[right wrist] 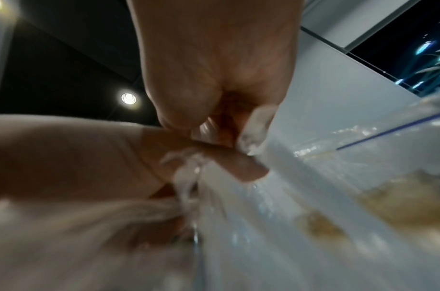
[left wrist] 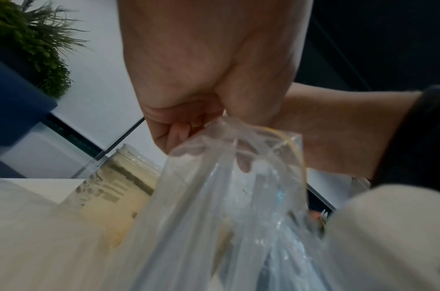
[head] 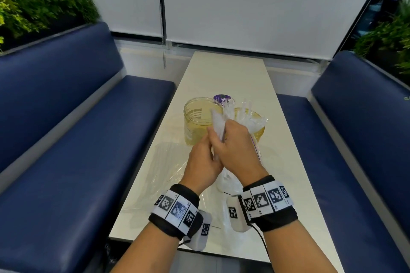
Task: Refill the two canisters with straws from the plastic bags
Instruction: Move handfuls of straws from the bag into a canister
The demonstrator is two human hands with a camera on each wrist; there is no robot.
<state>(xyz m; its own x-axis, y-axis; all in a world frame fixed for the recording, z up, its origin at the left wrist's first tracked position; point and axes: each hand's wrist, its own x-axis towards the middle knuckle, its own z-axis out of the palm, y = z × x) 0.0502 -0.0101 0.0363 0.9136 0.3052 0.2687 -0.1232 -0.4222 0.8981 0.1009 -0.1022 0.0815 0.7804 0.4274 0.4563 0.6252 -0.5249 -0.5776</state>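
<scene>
Two clear yellowish canisters stand mid-table: the left canister (head: 200, 118) is open-topped, the right canister (head: 257, 126) is half hidden behind plastic. My left hand (head: 203, 162) and right hand (head: 233, 146) meet just in front of them, both gripping a clear plastic bag of straws (head: 223, 122) held upright. The bag (left wrist: 238, 206) hangs below my left fingers (left wrist: 179, 133). In the right wrist view my right fingers (right wrist: 214, 126) pinch the bag's crumpled top (right wrist: 258, 126). A second bag of straws (head: 164, 168) lies flat on the table at the left.
A purple-labelled lid (head: 221, 98) lies behind the canisters. The long white table (head: 226, 68) runs away from me between two blue benches (head: 73, 139) (head: 355, 139). Plants (head: 33, 0) sit behind the left bench back.
</scene>
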